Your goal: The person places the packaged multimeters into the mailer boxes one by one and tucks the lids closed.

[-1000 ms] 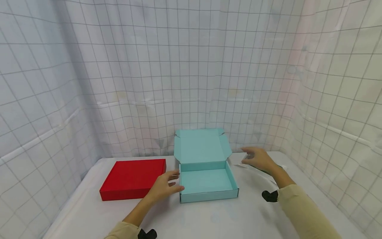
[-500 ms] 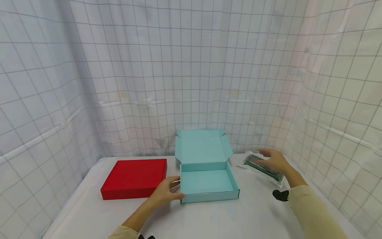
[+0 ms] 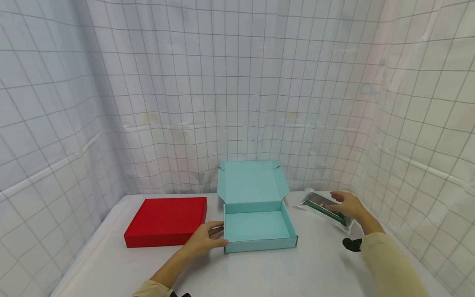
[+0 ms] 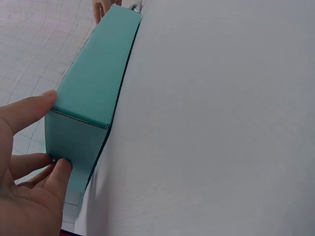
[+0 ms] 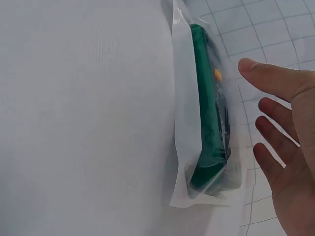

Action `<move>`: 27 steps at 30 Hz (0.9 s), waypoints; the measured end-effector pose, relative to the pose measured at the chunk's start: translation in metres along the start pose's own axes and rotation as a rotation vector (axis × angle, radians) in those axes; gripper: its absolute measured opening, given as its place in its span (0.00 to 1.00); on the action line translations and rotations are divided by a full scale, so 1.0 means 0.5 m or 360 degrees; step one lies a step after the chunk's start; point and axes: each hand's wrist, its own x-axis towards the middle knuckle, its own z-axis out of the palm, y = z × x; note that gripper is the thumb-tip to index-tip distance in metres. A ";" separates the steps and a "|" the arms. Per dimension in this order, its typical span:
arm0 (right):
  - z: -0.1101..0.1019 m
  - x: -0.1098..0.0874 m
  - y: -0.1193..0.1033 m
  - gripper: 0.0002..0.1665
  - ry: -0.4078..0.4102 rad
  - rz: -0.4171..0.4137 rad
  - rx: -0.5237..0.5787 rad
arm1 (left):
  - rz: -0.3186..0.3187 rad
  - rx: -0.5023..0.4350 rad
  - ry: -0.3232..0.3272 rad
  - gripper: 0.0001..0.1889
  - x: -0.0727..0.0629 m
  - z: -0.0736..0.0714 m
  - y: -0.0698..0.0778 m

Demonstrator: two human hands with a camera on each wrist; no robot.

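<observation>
A light teal mailer box (image 3: 256, 225) stands on the table with its lid (image 3: 253, 180) raised toward the back. At its near left corner is my left hand (image 3: 204, 239), and in the left wrist view its thumb (image 4: 42, 101) and fingers touch the outside of the box. My right hand (image 3: 352, 208) hovers at a clear plastic package (image 3: 315, 203) on the table's right side. Inside the package is a green item with a dark top (image 5: 209, 98). Apart from the package, the right fingers are loosely bent and hold nothing.
A closed red box (image 3: 167, 220) lies left of the teal box, close to my left forearm. White cloth covers the table (image 3: 267, 272). Grid-patterned white curtains (image 3: 241, 90) hang behind and on both sides.
My right hand has moved right and slightly down along the package, uncovering more of it. The left hand stays at the teal box's corner.
</observation>
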 end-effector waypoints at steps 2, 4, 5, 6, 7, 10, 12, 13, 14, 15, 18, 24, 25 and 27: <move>0.003 -0.004 0.007 0.41 -0.0025 0.0057 -0.0001 | -0.0012 -0.0010 -0.0004 0.39 -0.002 0.001 0.001; 0.008 -0.006 0.016 0.44 -0.0060 0.0085 -0.0004 | -0.0021 -0.0016 -0.0011 0.40 -0.004 0.001 0.002; 0.011 -0.007 0.020 0.46 -0.0079 0.0105 -0.0005 | -0.0025 -0.0022 -0.0008 0.40 -0.005 0.001 0.003; 0.015 -0.007 0.026 0.47 -0.0098 0.0121 -0.0010 | -0.0027 -0.0022 -0.0007 0.40 -0.006 0.000 0.003; 0.018 -0.008 0.031 0.50 -0.0116 0.0142 -0.0028 | -0.0026 -0.0029 -0.0009 0.39 -0.007 0.000 0.004; 0.029 -0.009 0.046 0.56 -0.0176 0.0236 -0.0078 | -0.0026 -0.0038 -0.0019 0.39 -0.009 -0.001 0.007; 0.035 -0.009 0.053 0.59 -0.0199 0.0294 -0.0120 | -0.0029 -0.0044 -0.0032 0.39 -0.009 -0.001 0.006; 0.037 -0.008 0.055 0.61 -0.0205 0.0315 -0.0134 | -0.0030 -0.0047 -0.0037 0.39 -0.009 -0.001 0.007; 0.039 -0.007 0.057 0.62 -0.0208 0.0333 -0.0133 | -0.0033 -0.0042 -0.0037 0.39 -0.009 -0.001 0.006; 0.041 -0.005 0.058 0.62 -0.0208 0.0343 -0.0130 | -0.0033 -0.0041 -0.0036 0.39 -0.009 -0.002 0.005; 0.045 0.001 0.058 0.63 -0.0203 0.0350 -0.0126 | -0.0035 -0.0041 -0.0029 0.40 -0.009 -0.005 0.003; 0.049 0.010 0.064 0.61 -0.0164 0.0373 -0.0150 | 0.0009 -0.0050 -0.0067 0.39 -0.008 -0.007 0.002; 0.049 0.010 0.064 0.61 -0.0155 0.0363 -0.0156 | 0.0016 -0.0051 -0.0073 0.39 -0.008 -0.007 0.001; 0.049 0.009 0.063 0.61 -0.0141 0.0337 -0.0160 | 0.0010 -0.0048 -0.0073 0.39 -0.007 -0.007 0.002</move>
